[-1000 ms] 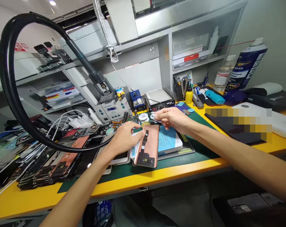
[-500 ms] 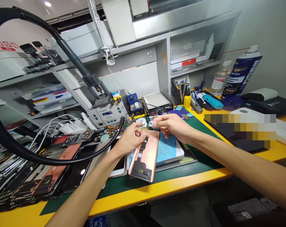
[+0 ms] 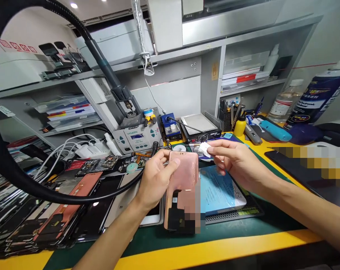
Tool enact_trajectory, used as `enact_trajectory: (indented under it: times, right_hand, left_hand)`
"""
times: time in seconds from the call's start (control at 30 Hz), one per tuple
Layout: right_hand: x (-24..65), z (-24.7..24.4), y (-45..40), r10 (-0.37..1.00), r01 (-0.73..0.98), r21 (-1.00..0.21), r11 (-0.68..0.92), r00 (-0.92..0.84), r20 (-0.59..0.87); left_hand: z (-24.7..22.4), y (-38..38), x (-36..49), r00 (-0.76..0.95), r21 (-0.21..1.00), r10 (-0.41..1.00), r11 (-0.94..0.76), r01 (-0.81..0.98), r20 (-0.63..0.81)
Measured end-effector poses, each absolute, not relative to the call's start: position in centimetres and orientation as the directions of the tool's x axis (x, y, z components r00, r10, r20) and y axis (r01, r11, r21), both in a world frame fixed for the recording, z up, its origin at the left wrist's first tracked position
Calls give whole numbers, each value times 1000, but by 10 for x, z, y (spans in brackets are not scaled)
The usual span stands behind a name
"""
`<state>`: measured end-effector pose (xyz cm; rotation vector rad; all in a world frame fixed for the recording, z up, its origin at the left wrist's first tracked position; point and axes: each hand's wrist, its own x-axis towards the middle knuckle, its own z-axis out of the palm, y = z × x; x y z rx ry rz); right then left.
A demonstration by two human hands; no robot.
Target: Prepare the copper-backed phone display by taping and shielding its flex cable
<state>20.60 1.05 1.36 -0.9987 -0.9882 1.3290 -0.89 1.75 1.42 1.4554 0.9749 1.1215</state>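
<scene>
My left hand (image 3: 158,177) grips a copper-pink phone screen (image 3: 184,173) by its upper left edge, thumb flat on its back. The back faces me, with a dark flex section low down and a pixelated patch over its lower right. My right hand (image 3: 238,159) pinches a small white folded piece (image 3: 204,149), perhaps a wipe, between thumb and forefinger. It is just right of the panel's top edge, apart from it. Beneath lies a light-blue and white box (image 3: 222,189) on a dark perforated mat (image 3: 252,214).
Stacked phone screens (image 3: 46,225) crowd the left, under a black hose (image 3: 85,200). A hot-air station (image 3: 137,138), a soldering stand (image 3: 171,127) and a heating plate (image 3: 199,125) stand behind. At right are a yellow bottle (image 3: 240,126), a spray can (image 3: 313,99) and a dark panel (image 3: 296,168).
The phone screen has come up nearer to me and stands more upright, my left thumb now on its upper back. My right hand has moved right, away from the panel, with the white piece.
</scene>
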Motion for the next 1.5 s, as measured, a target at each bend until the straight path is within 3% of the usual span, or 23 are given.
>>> enact_trajectory:
  times: [0.2,0.4,0.67,0.83,1.27,1.5]
  right_hand:
    - [206,27,0,993,-311,-948,-72,-113,-38]
    - [205,29,-6,984,-286,-954,-93,-171,-45]
    - [204,19,-12,979,-73,-994,84,-181,96]
    - [197,19,-20,975,99,-987,123,-196,102]
    - [197,23,-26,942,249,-932,261,-277,190]
    - [197,22,-28,931,235,-934,269,-310,190]
  left_hand:
    - [14,5,-9,252,990,958,-120,-78,136]
    - [17,-6,-5,240,990,961,-132,-39,137]
    - [11,-8,-5,206,992,973,-115,44,104]
    - [10,-8,-4,200,991,975,-112,76,95]
    - [9,-7,-5,208,992,976,-88,91,68]
    - [11,-8,-2,225,995,973,-78,65,62]
